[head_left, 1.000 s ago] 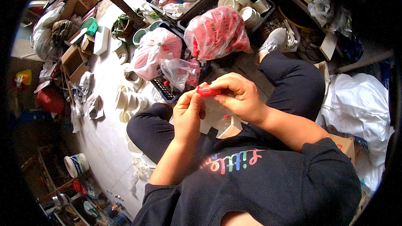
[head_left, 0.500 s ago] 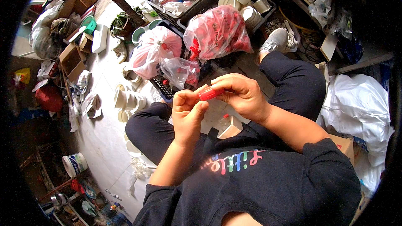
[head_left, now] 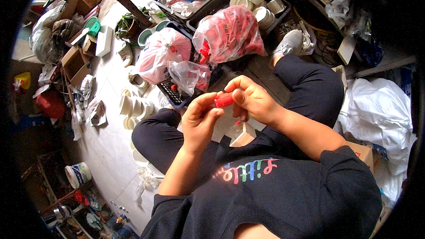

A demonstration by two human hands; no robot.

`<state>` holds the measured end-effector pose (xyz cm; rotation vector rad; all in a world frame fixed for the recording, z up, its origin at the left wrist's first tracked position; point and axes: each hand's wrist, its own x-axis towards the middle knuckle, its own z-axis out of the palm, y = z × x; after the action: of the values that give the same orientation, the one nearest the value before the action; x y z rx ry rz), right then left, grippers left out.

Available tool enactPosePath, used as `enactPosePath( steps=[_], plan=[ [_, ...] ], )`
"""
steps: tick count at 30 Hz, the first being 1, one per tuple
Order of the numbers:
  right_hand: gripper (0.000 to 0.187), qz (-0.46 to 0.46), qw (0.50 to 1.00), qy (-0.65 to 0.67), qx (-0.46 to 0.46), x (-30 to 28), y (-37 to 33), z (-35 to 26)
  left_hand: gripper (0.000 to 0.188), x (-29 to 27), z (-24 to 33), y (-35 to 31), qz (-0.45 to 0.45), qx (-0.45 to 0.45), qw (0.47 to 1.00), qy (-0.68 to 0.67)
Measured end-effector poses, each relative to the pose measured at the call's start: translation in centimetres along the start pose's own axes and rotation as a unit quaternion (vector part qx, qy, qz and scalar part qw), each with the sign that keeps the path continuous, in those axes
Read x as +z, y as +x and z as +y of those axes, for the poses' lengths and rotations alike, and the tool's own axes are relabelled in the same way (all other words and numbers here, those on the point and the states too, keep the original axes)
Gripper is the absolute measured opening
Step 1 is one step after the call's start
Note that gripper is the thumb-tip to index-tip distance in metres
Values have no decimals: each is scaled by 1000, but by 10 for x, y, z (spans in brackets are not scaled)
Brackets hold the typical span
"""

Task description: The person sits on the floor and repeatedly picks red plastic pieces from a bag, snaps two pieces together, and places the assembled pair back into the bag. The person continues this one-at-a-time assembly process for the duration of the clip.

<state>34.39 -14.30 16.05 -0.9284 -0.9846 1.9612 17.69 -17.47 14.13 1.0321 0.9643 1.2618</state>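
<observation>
Between my two hands, above my lap, is a small red plastic cylinder (head_left: 224, 100). My left hand (head_left: 198, 116) pinches its left end with thumb and fingertips. At its other end the fingers of my right hand (head_left: 256, 102) are closed, thumb against the piece. Below them a pale wooden block (head_left: 243, 136) sits between my legs, with a small red bit (head_left: 238, 122) by its top edge, too small to name. Ahead of my hands, a clear bag of red plastic parts (head_left: 232, 33) lies beside a tied pinkish-white bag (head_left: 163, 53).
A small clear bag (head_left: 189, 76) rests on a dark plastic basket (head_left: 170, 94). White pipe fittings (head_left: 132, 105) stand on the floor at left, and more fill a black crate (head_left: 283, 12) at the back. White sacking (head_left: 376, 115) lies to my right.
The red cylinder has shifted slightly right and turned. My right fingers have changed their hold, with the thumb now raised against its right end. My left hand keeps nearly the same pinch.
</observation>
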Motion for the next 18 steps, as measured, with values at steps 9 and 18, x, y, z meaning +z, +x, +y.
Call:
enactPosePath(
  steps=[9,18],
  plan=[
    [35,-56,985,-138,90,-18,7,5,33,-4,-6,-6,-10,-5,1000,5],
    [38,-34,999,-16,24,-7,6,9,33,-7,-11,-7,-5,0,998,55]
  ],
)
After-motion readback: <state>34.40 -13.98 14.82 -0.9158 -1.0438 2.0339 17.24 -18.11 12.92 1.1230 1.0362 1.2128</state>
